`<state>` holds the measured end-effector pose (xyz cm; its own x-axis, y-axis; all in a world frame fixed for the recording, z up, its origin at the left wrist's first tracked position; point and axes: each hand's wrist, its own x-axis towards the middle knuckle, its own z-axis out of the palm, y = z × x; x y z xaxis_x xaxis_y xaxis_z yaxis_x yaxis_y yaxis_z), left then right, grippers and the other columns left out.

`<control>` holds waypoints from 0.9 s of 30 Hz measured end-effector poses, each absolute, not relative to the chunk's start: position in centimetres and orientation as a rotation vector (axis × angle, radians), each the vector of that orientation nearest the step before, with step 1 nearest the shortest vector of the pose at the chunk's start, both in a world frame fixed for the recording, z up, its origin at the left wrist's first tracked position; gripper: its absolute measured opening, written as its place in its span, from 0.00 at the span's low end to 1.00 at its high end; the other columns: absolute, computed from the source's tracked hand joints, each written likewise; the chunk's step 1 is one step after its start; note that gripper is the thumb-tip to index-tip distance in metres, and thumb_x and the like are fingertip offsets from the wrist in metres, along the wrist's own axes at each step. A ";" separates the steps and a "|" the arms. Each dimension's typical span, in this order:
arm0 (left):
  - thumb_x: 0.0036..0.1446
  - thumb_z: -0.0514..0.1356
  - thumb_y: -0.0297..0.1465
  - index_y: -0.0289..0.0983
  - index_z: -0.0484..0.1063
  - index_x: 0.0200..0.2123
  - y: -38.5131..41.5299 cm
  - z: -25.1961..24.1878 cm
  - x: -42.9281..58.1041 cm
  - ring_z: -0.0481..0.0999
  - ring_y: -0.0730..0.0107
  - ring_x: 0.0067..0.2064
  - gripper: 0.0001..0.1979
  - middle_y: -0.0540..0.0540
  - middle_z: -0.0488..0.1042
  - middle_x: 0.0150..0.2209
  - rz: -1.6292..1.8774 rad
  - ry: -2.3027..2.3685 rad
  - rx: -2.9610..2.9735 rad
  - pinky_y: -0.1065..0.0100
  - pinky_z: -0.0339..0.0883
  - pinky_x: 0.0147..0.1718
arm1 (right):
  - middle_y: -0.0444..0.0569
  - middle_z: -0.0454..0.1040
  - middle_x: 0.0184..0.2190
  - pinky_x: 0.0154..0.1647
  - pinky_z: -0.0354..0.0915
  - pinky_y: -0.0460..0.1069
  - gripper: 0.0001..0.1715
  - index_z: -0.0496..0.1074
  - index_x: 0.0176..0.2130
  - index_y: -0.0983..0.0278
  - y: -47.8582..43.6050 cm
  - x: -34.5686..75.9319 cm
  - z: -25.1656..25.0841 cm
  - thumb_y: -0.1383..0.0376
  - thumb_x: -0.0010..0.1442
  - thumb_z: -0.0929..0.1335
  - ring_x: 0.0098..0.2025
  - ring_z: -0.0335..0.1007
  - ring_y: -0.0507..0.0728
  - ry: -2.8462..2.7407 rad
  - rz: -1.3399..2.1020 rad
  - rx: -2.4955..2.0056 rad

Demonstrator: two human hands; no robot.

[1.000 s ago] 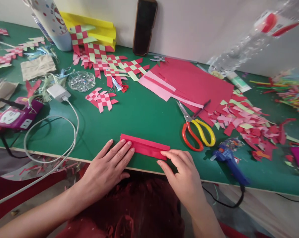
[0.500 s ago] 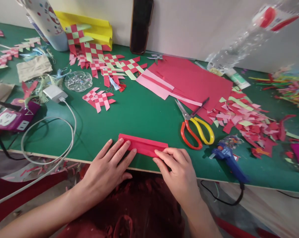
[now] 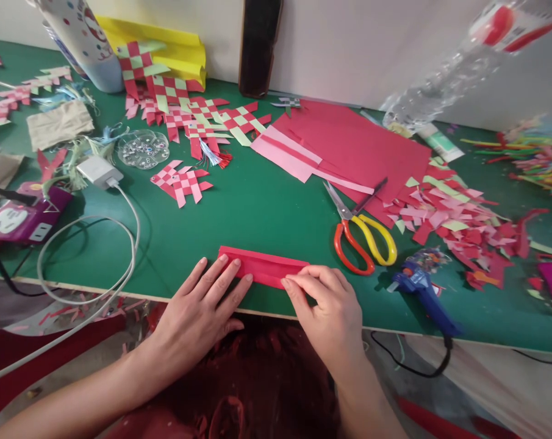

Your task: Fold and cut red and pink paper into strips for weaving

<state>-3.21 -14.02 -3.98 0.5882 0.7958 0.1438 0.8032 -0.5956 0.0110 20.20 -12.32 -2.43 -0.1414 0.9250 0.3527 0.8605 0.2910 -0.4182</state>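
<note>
A folded strip of red paper [image 3: 269, 268] lies along the near edge of the green table, its long sides creased upward. My left hand [image 3: 207, 299] rests flat on the strip's left end, fingers stretched out and slightly apart. At the right end, my right hand [image 3: 328, 305] pinches the paper's edge between thumb and forefinger, covering that corner. Scissors [image 3: 358, 228] with one red and one yellow handle lie spread apart beyond my right hand. Woven red-and-white paper fish [image 3: 182, 182] lie on the table ahead of my left hand.
Larger red paper sheets [image 3: 362, 146] lie behind the scissors, beside a heap of paper scraps [image 3: 463, 225]. A blue glue gun [image 3: 422, 292] rests at right. At left are a white cable [image 3: 132, 222], a purple power strip [image 3: 33, 213] and a bead box [image 3: 143, 149].
My right hand's fingers have shifted slightly and bunched into a tighter pinch at the strip's right end. My left hand stays in place on the paper.
</note>
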 end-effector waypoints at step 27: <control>0.59 0.58 0.50 0.41 0.64 0.63 -14.1 -3.9 -3.3 0.61 0.51 0.66 0.33 0.39 0.62 0.65 -0.209 -1.403 -2.769 0.49 0.50 0.65 | 0.49 0.71 0.37 0.43 0.60 0.54 0.09 0.70 0.34 0.61 -12.5 20.4 -2.1 0.59 0.64 0.66 0.40 0.67 0.58 -2.084 0.212 -1.759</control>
<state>-3.30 -14.07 -3.92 0.5846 0.8003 0.1330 0.8044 -0.5931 0.0335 20.42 -12.53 -2.13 -0.1251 0.9707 0.2053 0.9094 0.1949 -0.3673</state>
